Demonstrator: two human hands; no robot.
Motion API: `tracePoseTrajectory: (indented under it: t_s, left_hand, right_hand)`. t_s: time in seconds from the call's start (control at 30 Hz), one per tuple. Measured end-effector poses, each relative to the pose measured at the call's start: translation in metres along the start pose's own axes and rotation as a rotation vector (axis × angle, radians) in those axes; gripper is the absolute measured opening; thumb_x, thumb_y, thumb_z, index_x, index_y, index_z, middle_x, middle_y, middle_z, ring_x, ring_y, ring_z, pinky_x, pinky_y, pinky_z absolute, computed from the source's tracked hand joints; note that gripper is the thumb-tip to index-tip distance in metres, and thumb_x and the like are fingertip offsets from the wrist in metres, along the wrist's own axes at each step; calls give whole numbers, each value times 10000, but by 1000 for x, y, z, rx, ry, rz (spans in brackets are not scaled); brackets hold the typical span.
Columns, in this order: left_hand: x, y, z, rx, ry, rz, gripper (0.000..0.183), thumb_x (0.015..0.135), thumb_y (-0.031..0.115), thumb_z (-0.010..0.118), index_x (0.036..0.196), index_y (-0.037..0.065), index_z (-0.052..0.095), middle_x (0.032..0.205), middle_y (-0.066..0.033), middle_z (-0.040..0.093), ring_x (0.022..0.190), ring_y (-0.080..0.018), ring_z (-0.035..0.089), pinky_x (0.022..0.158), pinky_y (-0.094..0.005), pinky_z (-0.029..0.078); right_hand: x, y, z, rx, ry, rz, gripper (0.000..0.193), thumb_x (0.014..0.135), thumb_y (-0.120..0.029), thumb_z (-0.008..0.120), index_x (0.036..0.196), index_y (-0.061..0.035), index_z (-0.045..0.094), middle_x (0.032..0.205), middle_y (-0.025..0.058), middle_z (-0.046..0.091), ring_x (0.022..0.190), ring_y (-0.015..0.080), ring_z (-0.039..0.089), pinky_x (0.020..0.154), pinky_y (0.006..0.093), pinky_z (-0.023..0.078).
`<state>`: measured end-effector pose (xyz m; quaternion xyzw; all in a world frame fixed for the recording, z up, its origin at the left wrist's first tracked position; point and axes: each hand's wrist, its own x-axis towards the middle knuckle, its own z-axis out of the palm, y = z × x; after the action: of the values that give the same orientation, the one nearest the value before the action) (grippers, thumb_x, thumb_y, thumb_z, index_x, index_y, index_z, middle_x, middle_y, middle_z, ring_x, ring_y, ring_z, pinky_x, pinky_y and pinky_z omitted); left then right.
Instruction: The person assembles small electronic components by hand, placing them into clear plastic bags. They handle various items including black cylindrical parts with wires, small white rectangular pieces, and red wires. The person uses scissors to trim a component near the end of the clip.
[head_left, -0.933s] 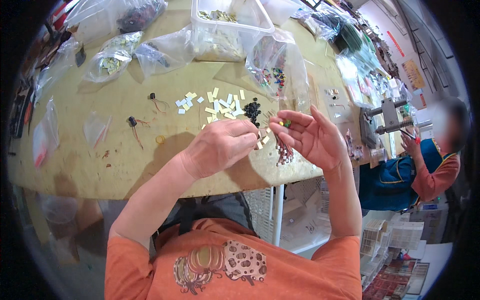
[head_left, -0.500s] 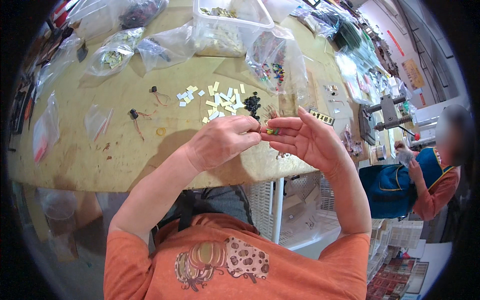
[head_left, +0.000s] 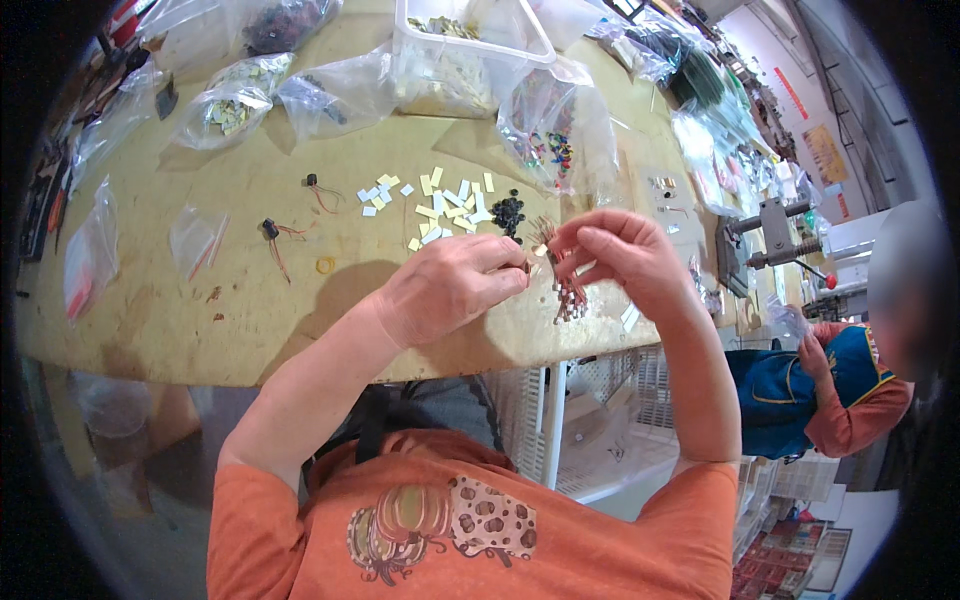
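Observation:
My left hand [head_left: 455, 285] is closed in a pinch above the table, its fingertips on something small and mostly hidden. My right hand [head_left: 625, 258] faces it with fingers curled in; whatever they hold cannot be made out. A small pale piece [head_left: 541, 250] shows at the right fingertips. Under the right hand lies a bundle of thin reddish-brown wires [head_left: 570, 298] with small whitish ends. Just beyond the hands sit a heap of small black parts [head_left: 507, 215] and a scatter of white and pale yellow rectangular pieces [head_left: 437, 205].
Two black parts with wires [head_left: 270, 230] and a yellow ring [head_left: 325, 265] lie left. A plastic tub [head_left: 470, 75] and clear bags, one with colourful bits [head_left: 560, 140], stand at the back. A metal hand press [head_left: 775, 235] is at the right, beside a person in a blue apron [head_left: 850, 375].
My right hand has turned from an open palm with small yellow-green pieces on its fingers to curled fingers, uncovering the wire bundle. My left hand keeps its pinch. The other person's arms have shifted.

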<state>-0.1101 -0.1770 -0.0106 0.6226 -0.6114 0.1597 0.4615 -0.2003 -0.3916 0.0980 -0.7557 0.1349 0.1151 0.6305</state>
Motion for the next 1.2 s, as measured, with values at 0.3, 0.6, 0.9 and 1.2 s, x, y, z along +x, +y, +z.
tracePoseTrajectory:
  t_s: [0.3,0.6,0.9,1.2]
  left_hand:
    - [2,-1,1,-23,-61,14,134,787,42,631,920,60,636,967,-62,632,873,-225,657,731,-328,558]
    - [1,-5,0,-29,-25,-18,134,782,42,674,913,51,648,939,-72,656,831,-239,669,718,-343,566]
    - [1,-6,1,-16,-14,-19,131,782,41,685,907,47,649,929,-76,655,827,-242,668,718,-348,567]
    - [3,-5,-3,-125,63,-106,157,756,-3,738,893,34,671,915,-84,655,808,-252,666,700,-346,559]
  right_hand:
    - [148,67,-76,-761,481,-316,212,798,-100,680,1001,-50,714,832,134,717,736,258,685,731,351,542]
    - [180,79,-68,-812,408,-251,191,753,-129,680,910,-28,721,840,182,708,789,312,687,750,388,539]
    - [178,89,-80,-741,489,-210,156,785,-132,691,874,-5,695,782,104,692,699,204,657,643,330,519]
    - [85,31,-36,-27,247,-197,62,876,-95,686,903,-41,669,804,2,659,671,58,588,587,222,474]
